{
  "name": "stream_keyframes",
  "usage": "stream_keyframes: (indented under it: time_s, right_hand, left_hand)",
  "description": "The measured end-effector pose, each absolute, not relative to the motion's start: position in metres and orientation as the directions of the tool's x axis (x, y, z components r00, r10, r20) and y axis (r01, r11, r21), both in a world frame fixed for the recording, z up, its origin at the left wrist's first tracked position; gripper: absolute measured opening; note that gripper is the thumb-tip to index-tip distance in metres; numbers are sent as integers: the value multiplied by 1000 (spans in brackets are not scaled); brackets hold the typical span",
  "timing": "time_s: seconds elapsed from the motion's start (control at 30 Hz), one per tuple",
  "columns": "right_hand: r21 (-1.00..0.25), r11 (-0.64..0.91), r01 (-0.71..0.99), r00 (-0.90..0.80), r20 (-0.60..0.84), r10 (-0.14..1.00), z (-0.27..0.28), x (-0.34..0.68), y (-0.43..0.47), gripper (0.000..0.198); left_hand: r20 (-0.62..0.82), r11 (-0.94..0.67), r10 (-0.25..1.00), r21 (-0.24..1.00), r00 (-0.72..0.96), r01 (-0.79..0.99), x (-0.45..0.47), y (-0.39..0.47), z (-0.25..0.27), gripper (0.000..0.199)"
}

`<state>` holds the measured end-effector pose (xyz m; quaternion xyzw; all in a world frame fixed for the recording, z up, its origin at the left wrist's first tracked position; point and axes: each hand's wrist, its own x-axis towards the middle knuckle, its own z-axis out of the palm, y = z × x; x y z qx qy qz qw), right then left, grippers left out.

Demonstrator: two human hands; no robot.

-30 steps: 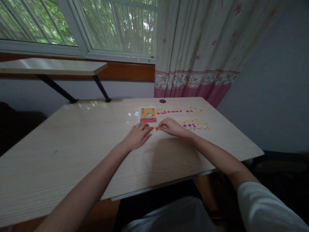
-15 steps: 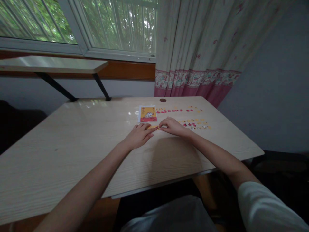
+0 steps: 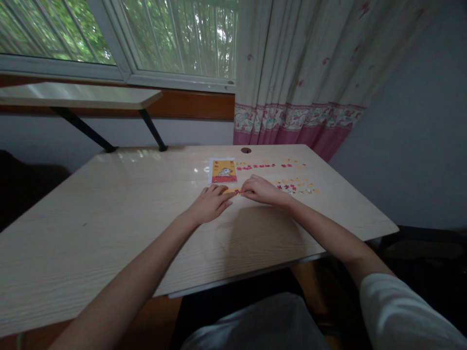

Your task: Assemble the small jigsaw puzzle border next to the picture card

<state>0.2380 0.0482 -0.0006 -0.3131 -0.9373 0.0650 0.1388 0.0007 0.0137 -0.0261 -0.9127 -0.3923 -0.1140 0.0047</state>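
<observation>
A short joined strip of yellow and red jigsaw puzzle pieces (image 3: 230,191) lies on the table between my hands. My left hand (image 3: 209,204) rests on its left side, fingers stretched out, with the index fingertip pressing on the strip. At the strip's right end, my right hand (image 3: 260,189) is closed in a pinch on a small puzzle piece (image 3: 240,192), mostly hidden by the fingertips. Just behind the strip lies a picture card (image 3: 224,171) showing a white animal on yellow and red.
Loose red puzzle pieces (image 3: 260,166) form a row right of the card. More yellow, red and white pieces (image 3: 292,187) lie beyond my right hand. A raised shelf (image 3: 91,97) stands at the back left of the wooden table (image 3: 127,233), and a curtain (image 3: 292,97) hangs behind it.
My right hand has shifted very slightly at the strip's right end, still pinching. My left hand keeps its place, and the card and loose pieces lie as before.
</observation>
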Motion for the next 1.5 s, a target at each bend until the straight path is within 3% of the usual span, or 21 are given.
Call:
stream_keyframes:
  time_s: [0.37, 0.8, 1.03, 1.5]
  right_hand:
    - [-242, 757, 607, -701, 284, 654, -14, 239, 53, 20]
    - [-167, 806, 568, -757, 278, 591, -9, 234, 46, 18]
    - [-221, 774, 593, -727, 265, 633, -9, 233, 44, 20]
    - [-219, 825, 521, -776, 281, 564, -11, 234, 48, 18]
  left_hand:
    - [211, -697, 712, 91, 670, 711, -1, 13, -25, 44]
    - [235, -705, 700, 83, 674, 704, -2, 12, -27, 42]
    - [252, -713, 693, 102, 676, 693, -5, 15, -31, 43]
    - [236, -701, 704, 88, 669, 707, -1, 15, -31, 44]
